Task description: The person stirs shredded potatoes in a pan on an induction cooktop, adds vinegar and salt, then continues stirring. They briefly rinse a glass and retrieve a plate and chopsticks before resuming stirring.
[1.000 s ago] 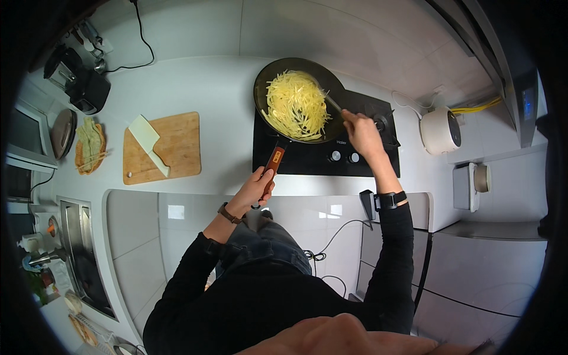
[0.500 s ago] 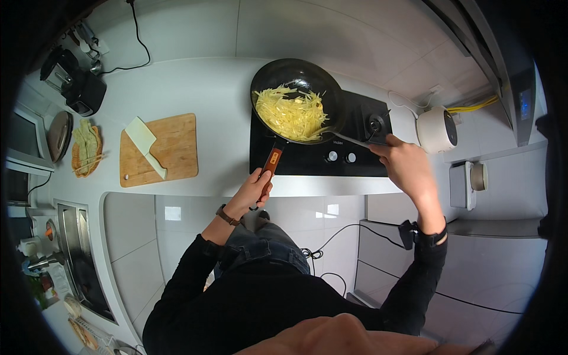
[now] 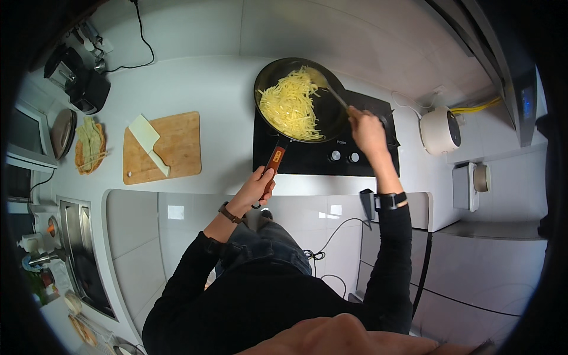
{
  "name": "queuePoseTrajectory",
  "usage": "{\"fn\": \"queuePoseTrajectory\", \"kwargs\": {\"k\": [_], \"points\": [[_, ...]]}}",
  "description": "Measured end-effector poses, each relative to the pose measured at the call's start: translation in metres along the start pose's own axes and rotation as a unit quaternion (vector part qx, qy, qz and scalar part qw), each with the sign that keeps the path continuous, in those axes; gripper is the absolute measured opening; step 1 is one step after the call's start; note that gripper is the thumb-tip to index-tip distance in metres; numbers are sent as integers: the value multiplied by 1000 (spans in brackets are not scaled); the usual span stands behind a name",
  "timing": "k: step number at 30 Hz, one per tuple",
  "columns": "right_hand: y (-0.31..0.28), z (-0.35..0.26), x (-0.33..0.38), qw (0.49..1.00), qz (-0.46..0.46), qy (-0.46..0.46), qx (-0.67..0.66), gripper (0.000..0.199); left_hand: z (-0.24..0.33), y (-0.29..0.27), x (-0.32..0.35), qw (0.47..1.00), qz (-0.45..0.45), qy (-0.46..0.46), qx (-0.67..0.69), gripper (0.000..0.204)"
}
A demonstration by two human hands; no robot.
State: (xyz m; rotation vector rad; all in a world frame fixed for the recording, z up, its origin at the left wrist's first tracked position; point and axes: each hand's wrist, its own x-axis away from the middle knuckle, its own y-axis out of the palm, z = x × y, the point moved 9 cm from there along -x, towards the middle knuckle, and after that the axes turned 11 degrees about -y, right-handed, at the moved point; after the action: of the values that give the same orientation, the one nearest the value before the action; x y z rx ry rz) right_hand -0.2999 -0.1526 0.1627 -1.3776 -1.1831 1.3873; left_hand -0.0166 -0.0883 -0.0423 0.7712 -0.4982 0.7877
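A dark frying pan (image 3: 332, 117) stands on the left part of the black cooktop (image 3: 307, 162). Thin, pale-yellow shreds (image 3: 289, 107), looking like potato, are heaped in its left and middle part. My left hand (image 3: 254, 189) is closed around the reddish-brown pan handle (image 3: 274, 158) at the near side. From the right, my right hand (image 3: 368, 131) grips the handle of a spatula (image 3: 337, 97). The spatula's blade lies inside the pan at the far right of the heap, partly blurred, and touches the shreds.
Left of the cooktop, a cleaver (image 3: 145, 137) lies on a wooden cutting board (image 3: 181, 142). Farther left are a small basket (image 3: 90, 145) of greenish-yellow food and a black blender (image 3: 83, 89). A white rounded appliance (image 3: 436, 131) stands at the right. A sink (image 3: 83, 254) is at lower left.
My right hand has moved left and away from me, carrying the spatula from the pan's near right rim to its far side. The shreds have shifted and bunched up. My left hand keeps its hold.
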Motion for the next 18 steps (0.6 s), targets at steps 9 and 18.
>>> {"fn": "queuePoseTrajectory", "kwargs": {"k": [9,18], "points": [[-80,-55,45,988,-59,-131,49,35,1,2,1,1000,-4,-2,8,34],[-73,-103,42,975,-153,-160,19,34,1,2,1,1000,-7,0,12,34]]}}
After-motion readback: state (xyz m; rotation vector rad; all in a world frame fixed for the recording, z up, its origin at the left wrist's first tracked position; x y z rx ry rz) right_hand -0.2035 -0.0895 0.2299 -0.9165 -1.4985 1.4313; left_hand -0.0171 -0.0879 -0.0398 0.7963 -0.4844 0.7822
